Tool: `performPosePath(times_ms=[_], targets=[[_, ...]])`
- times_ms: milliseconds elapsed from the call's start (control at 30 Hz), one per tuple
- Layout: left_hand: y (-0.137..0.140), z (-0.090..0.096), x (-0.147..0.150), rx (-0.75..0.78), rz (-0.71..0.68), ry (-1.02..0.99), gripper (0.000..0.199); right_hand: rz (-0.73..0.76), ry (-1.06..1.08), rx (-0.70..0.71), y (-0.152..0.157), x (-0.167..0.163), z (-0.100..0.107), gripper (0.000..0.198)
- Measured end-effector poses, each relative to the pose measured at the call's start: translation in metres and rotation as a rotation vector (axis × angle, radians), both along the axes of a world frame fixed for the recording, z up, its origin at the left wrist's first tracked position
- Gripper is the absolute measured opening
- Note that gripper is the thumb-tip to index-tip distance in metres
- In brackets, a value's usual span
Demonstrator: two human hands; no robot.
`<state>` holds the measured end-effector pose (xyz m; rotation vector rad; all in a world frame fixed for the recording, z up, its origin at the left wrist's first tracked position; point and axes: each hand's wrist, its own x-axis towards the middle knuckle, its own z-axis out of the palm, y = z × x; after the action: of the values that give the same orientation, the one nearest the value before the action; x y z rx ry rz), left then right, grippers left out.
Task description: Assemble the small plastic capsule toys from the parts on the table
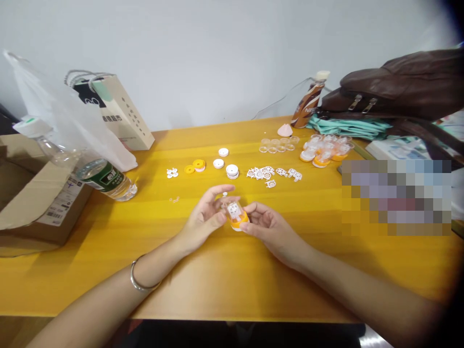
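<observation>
Between my hands, just above the table, is a small clear plastic capsule (234, 211) with an orange and white base and a white cut-out piece inside. My right hand (266, 221) pinches its orange base between thumb and fingers. My left hand (206, 212) curls around the other side, its thumb against the capsule and its fingers partly behind it. A small white knob (225, 194) shows by the left fingers; whether it is attached I cannot tell. Beyond the hands lie white discs (232, 170), yellow rings (197, 165), white cut-out pieces (263, 172) and clear rings (277, 145).
Several similar capsules (326, 149) cluster at the right, before a coffee bottle (310, 101) and a brown leather bag (395, 87). At the left are a cardboard box (68, 205), a tilted water bottle (105, 180) and a paper bag (125, 113). Tiny clear rings (174, 199) lie left of centre.
</observation>
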<state>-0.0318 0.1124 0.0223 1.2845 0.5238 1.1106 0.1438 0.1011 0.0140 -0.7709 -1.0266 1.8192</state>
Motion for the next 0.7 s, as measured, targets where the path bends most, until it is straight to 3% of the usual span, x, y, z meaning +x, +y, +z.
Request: performPosePath(times_ms=[67,200,267,367,433,533,600,700], targets=[[0.0002,-0.0008,0.001,0.021,0.054,0.001,0.045,-0.002,0.005,0.007,-0.0008,-0.0008,-0.0002,0.025],[-0.0007,-0.0006,0.003,-0.057,-0.045,-0.013,0.048,0.063,0.054,0.031,-0.0026,-0.001,0.0002,0.022],[-0.0015,-0.0004,0.0038,-0.042,-0.025,-0.029,0.051,0.079,0.063,0.052,-0.003,-0.0007,0.0007,0.02],[-0.0026,-0.0008,0.0041,0.01,0.03,-0.021,0.037,0.099,0.084,0.07,-0.0031,-0.0006,0.0014,0.02],[-0.0032,-0.0013,0.0036,-0.024,-0.031,0.0,0.029,0.089,0.097,0.074,-0.0032,-0.0007,0.0017,0.02],[-0.004,-0.0023,0.0035,-0.076,-0.111,-0.014,0.053,0.076,0.087,0.082,-0.0035,-0.0007,0.0016,0.019],[-0.0048,-0.0025,0.0042,-0.039,-0.034,-0.032,0.065,0.09,0.082,0.088,-0.0036,-0.0005,0.0013,0.017],[-0.0064,-0.0009,0.005,-0.02,0.041,-0.034,0.052,0.102,0.088,0.089,-0.0035,-0.0001,0.0011,0.016]])
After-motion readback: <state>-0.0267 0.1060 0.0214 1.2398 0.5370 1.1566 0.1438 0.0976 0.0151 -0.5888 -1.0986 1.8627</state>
